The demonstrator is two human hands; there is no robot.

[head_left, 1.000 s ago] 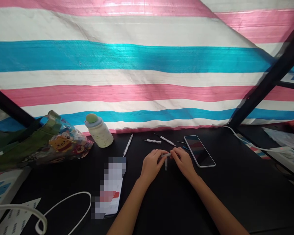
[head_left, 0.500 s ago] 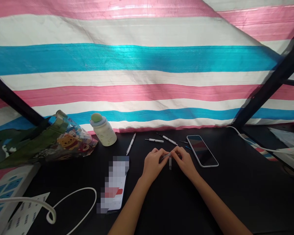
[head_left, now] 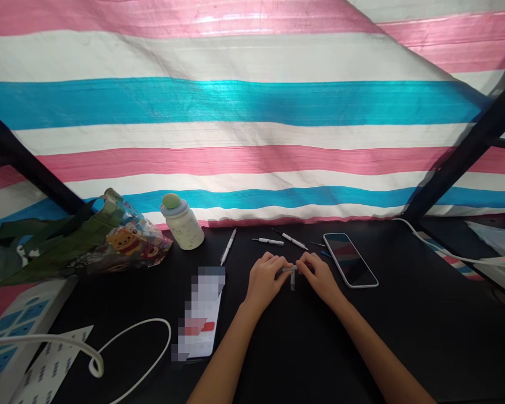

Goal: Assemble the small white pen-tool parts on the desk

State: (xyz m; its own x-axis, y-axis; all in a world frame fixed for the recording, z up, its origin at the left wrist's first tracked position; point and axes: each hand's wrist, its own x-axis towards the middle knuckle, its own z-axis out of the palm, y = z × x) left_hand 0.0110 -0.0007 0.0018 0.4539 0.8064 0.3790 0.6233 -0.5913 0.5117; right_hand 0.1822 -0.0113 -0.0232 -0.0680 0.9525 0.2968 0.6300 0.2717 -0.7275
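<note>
Near the middle of the black table, my left hand [head_left: 267, 280] pinches one end of a small light-coloured pen part [head_left: 290, 269]. The fingers of my right hand [head_left: 318, 276] are closed at the other end of that part. Just below it lies another short whitish piece [head_left: 293, 281]. Beyond my hands are a white pen [head_left: 269, 242] and a second white pen with a dark tip [head_left: 293, 241]. A third white pen [head_left: 228, 247] lies further left. Two thin rods, one dark [head_left: 318, 244] and one blue [head_left: 326, 254], are beside my right hand.
A phone [head_left: 350, 260] lies on the right, a lit phone [head_left: 205, 317] on the left. A bottle [head_left: 182, 223], a cartoon bag [head_left: 126, 241], a power strip [head_left: 46, 306] and a looped white cable [head_left: 168, 336] are further left. A striped sheet [head_left: 252, 101] hangs behind.
The pen part between my hands has turned from slanted to nearly level. The view has shifted slightly, so the objects on the table appear a little further right.
</note>
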